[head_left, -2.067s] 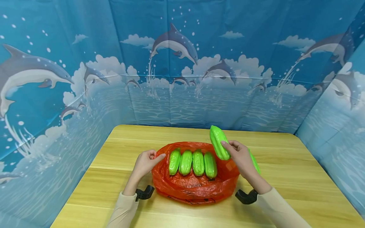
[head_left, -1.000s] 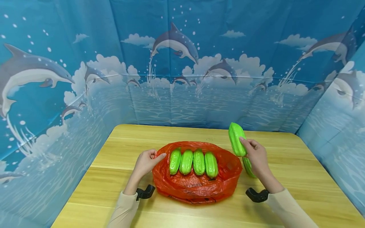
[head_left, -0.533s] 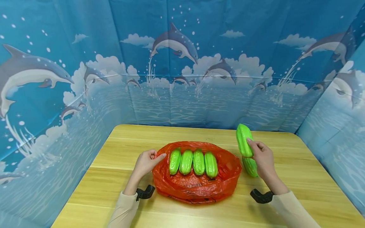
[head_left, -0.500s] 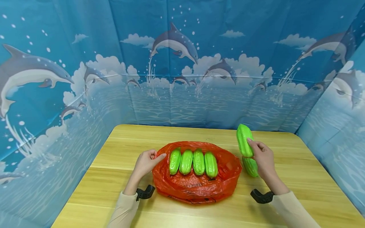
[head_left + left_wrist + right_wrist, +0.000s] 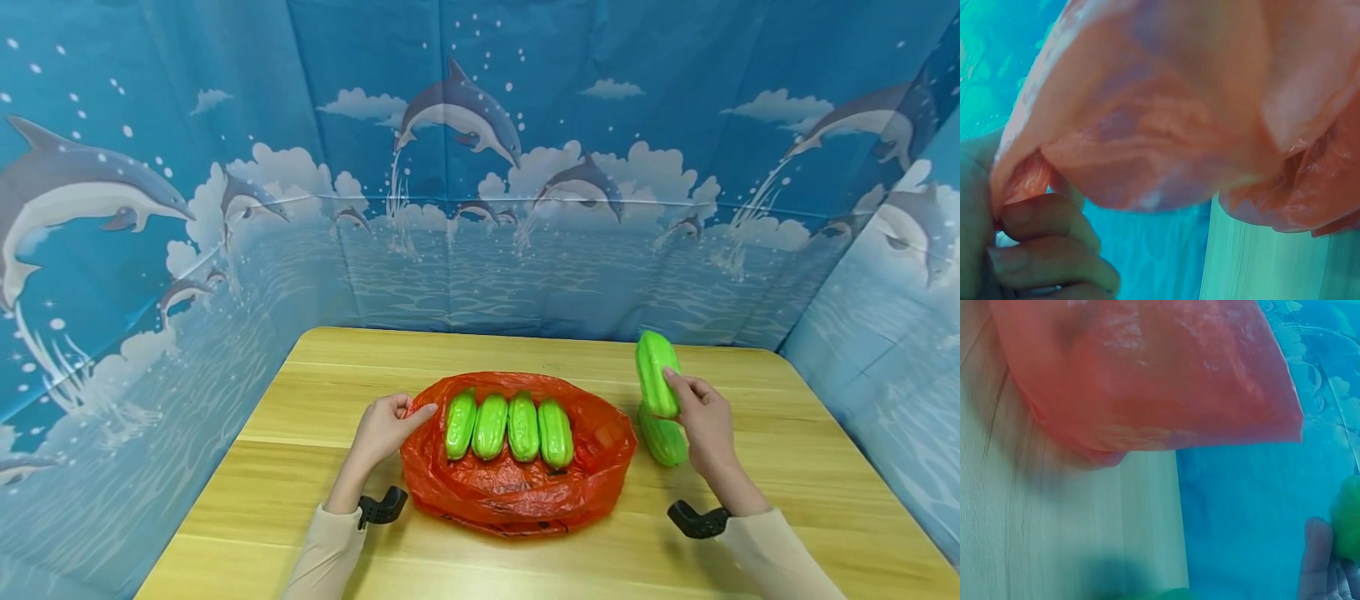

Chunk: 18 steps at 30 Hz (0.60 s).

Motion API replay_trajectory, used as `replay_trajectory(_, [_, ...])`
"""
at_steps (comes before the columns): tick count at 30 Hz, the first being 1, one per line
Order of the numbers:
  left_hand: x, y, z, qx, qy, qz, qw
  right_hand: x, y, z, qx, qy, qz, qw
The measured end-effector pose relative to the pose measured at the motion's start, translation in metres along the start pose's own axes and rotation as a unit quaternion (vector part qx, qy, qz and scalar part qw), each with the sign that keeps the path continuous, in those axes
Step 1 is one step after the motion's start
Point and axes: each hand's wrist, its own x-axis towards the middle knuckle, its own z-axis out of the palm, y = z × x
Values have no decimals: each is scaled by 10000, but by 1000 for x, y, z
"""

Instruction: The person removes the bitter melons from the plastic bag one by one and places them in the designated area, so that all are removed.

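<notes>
A red plastic bag (image 5: 517, 500) lies spread with its mouth upward on the table; several glossy green ridged gourds (image 5: 489, 427) sit side by side inside it. My left hand (image 5: 384, 429) pinches the bag's left rim, and the left wrist view shows its curled fingers (image 5: 1054, 262) on the red film (image 5: 1166, 119). To the right of the bag, my right hand (image 5: 705, 417) holds another green ridged gourd (image 5: 657, 373) upright between thumb and fingers. Behind and below it, one more gourd (image 5: 664, 440) lies on the table, partly hidden. In the right wrist view, the held gourd (image 5: 1349, 519) shows only at the edge.
A light wooden table (image 5: 285, 483) carries everything. A blue dolphin-print curtain (image 5: 480, 275) stands along the table's back and sides. Each wrist wears a black camera mount, the left mount (image 5: 382, 506) close to the bag and the right mount (image 5: 697, 521) farther off.
My right hand has carried its gourd rightward, from over the bag's right side to beyond it, and slightly downward lately. The bag's right rim has settled outward. My left hand has stayed put.
</notes>
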Motion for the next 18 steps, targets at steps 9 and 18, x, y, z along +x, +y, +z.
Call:
replay_trajectory(9, [0, 2, 0, -11, 1, -3, 10000, -2, -3, -9, 75, 17, 215, 9997])
replay_trajectory(18, [-1, 3, -1, -23, 14, -30, 10000, -3, -3, -14, 129, 10, 162, 9998])
